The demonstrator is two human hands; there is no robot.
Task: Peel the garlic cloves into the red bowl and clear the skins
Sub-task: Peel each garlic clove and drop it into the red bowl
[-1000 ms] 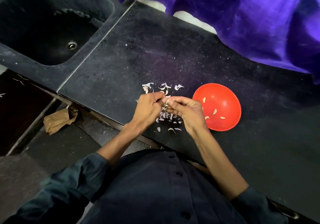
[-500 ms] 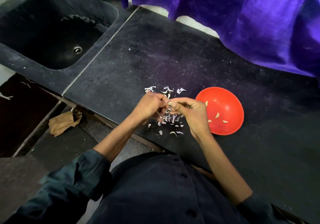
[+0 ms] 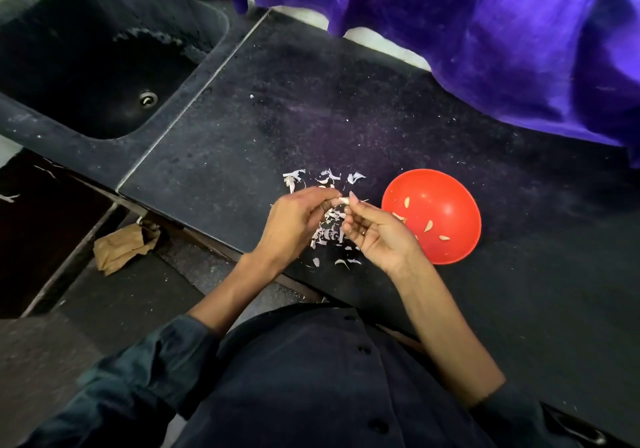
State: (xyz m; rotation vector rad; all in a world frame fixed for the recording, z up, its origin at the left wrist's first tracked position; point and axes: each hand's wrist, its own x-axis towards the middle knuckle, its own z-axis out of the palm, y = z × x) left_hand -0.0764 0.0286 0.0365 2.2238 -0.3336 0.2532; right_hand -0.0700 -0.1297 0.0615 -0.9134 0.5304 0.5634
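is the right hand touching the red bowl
Cannot tell. In the head view the right hand overlaps the red bowl's near rim, so neither a gap nor contact shows plainly.

A dark speckled table (image 3: pixel 311 101) is carrying a red bowl (image 3: pixel 446 188) and, just beside it on the left, scattered garlic skins (image 3: pixel 329 233); purple cloth (image 3: pixel 485 49) is draping its far edge.

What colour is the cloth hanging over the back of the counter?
Purple; the cloth shows in the head view.
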